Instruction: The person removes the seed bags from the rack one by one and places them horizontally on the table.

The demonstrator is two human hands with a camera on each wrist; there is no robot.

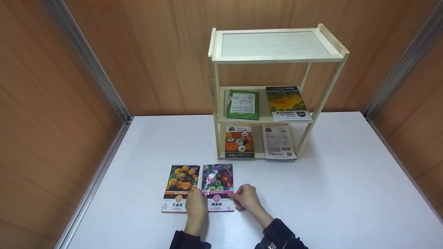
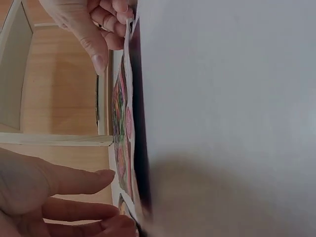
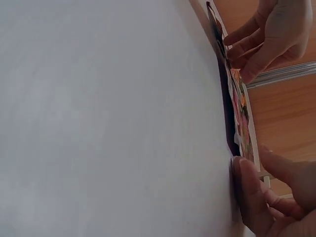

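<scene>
Seen from the head view, two seed packets lie flat side by side near the front edge of the desk point(image 1: 328, 193), left of its middle. The purple packet point(image 1: 218, 186) is touched by both hands. The left hand point(image 1: 196, 204) rests over the seam between it and the orange packet point(image 1: 180, 188), fingers laid fairly straight on the lower part of both; nothing is gripped by it. The right hand point(image 1: 246, 197) is set at the purple packet's lower right edge, its fingers curled and its fingertips pinching that edge. Near the back edge a wooden shelf point(image 1: 277, 58) stands upright. On its middle board a green packet point(image 1: 243, 104) and a yellow packet point(image 1: 288, 103) are laid; on the bottom board a mixed-flower packet point(image 1: 239, 141) and a white packet point(image 1: 279, 141) are seen.

From the left wrist view, the purple packet point(image 2: 124, 133) is seen edge-on against the desk point(image 2: 227, 108). The left hand point(image 2: 44, 192) is held with fingers extended and loose, just beside the packet. The right hand point(image 2: 91, 22) is seen at the packet's far end, fingers curled at its edge.

From the right wrist view, the purple packet point(image 3: 239, 118) is again seen edge-on. The right hand point(image 3: 274, 197) is placed at its near end, a fingertip against the edge. The left hand point(image 3: 269, 34) is seen farther along, fingers relaxed, tips near the packet.
</scene>
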